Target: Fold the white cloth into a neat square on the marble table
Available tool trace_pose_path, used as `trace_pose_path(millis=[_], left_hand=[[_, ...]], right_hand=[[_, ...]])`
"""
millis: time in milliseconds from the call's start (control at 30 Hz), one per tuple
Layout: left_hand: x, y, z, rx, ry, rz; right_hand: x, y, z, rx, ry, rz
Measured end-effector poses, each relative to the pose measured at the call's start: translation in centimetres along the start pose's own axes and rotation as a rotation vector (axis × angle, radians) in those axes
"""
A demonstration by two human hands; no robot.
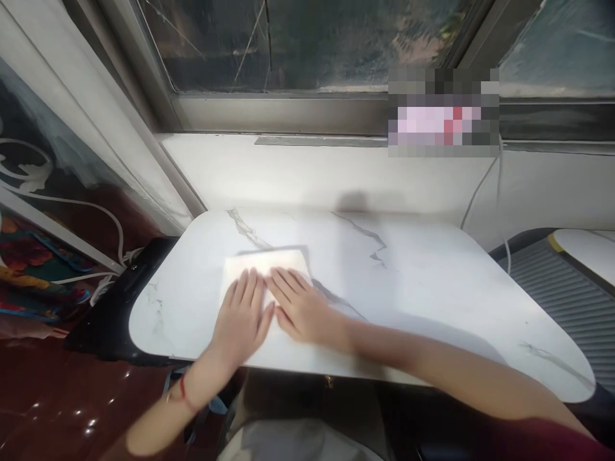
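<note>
Both hands, the left hand and the right hand, lay open and flat, side by side on a white folded sheet, pressing it down against the marble-patterned bench near its left end.

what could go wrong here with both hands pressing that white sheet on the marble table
1. The white sheet lies on a smooth marble tabletop; under the flat left hand and right hand it could slide and go askew.
2. The sheet sits toward the table's near left edge, so a push that way might send it off onto the dark red floor.
3. The white sheet barely stands out from the white top, so its edges are easy to misjudge.
</note>
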State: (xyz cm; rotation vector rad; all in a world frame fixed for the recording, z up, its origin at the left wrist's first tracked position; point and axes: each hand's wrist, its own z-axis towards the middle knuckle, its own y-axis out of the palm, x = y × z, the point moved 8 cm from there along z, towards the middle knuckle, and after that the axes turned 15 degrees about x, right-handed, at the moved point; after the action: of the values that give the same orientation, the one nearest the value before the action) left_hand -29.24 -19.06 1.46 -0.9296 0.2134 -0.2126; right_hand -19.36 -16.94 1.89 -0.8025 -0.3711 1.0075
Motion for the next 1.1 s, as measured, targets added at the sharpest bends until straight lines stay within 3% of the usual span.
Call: trace_pose_path(millis=[67, 167, 300, 433, 567, 733, 867, 1100], left_hand=[[2.5, -2.2, -2.5, 0.08, 0.0, -0.043], [4.7, -3.9, -4.1, 0.168, -0.048, -0.079], [5.9, -4.0, -3.4, 0.188, -0.031, -0.094], [5.8, -3.3, -1.4, 0.138, 0.116, -0.079], [5.1, -1.3, 1.0, 0.031, 0.267, -0.032], [5.0, 3.1, 5.6, -0.087, 0.268, 0.029], [6.7, 6.5, 10.2, -0.174, 0.185, 0.043], [10.4, 10.9, 16.8, -0.27, 0.106, 0.035]], right_hand=[[-1.8, -2.1, -2.5, -0.007, -0.003, 0.037], [-3.0, -3.9, -4.5, -0.013, -0.009, 0.068], [-2.3, -4.7, -4.9, -0.031, -0.057, 0.051], [-0.8, -4.9, -4.5, 0.0, -0.087, -0.018], [1.0, -4.5, -4.0, 0.046, -0.08, -0.063], [4.9, -3.4, -2.8, 0.084, -0.046, -0.134], [10.4, -2.8, -2.0, 0.062, 0.041, -0.215], [20.3, -2.1, -2.9, -0.129, 0.274, -0.272]])
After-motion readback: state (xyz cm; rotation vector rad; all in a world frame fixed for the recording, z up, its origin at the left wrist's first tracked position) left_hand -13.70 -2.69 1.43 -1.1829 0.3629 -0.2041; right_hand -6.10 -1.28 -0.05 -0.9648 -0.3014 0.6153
